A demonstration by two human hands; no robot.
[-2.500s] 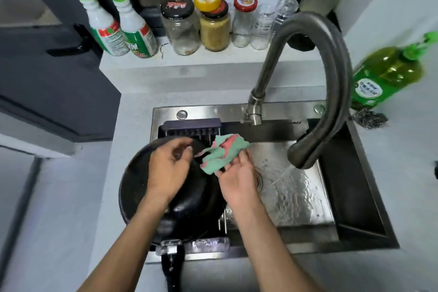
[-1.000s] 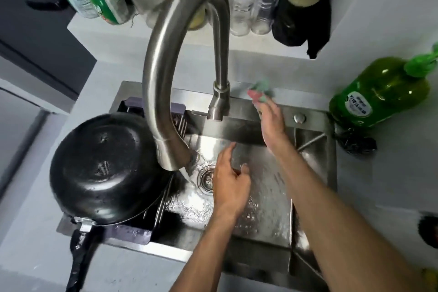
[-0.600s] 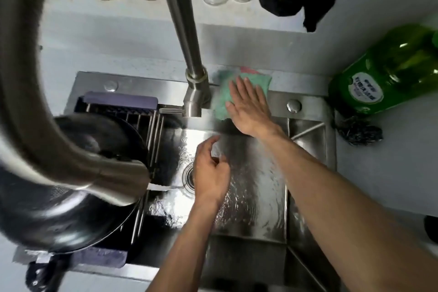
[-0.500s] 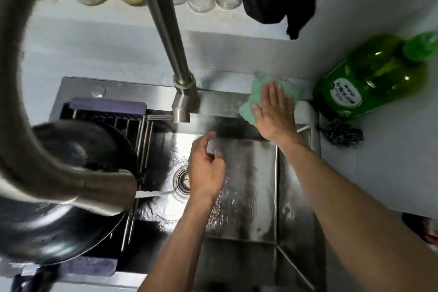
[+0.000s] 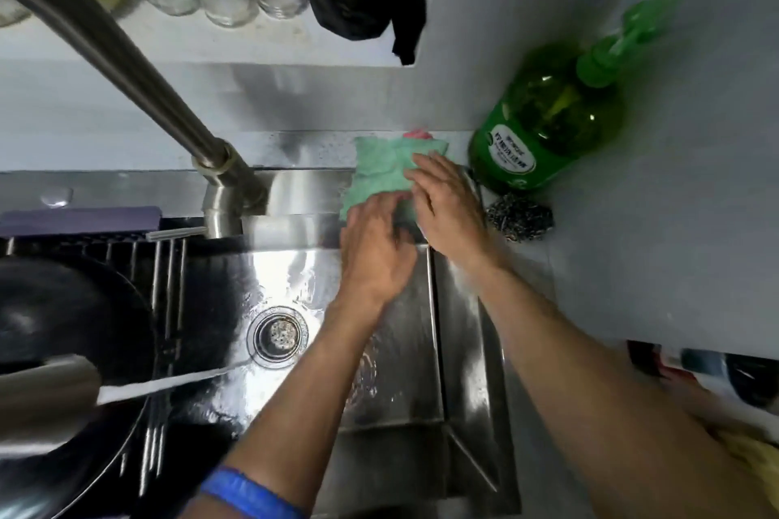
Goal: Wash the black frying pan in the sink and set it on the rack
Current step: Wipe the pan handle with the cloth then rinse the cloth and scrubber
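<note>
Both hands lie on the soft green cloth (image 5: 379,171) at the sink's back edge, probably to spread it for drying: the right hand (image 5: 447,206) presses with straight fingers, the left hand (image 5: 377,253) seems to rest flat. The round black frying pan (image 5: 59,316) sits on the metal-bar rack (image 5: 162,265), well apart, under the running tap (image 5: 126,67).

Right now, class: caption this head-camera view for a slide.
Both hands, left hand and right hand, spread the green cloth on the sink rim; black frying pan sits racked.
</note>
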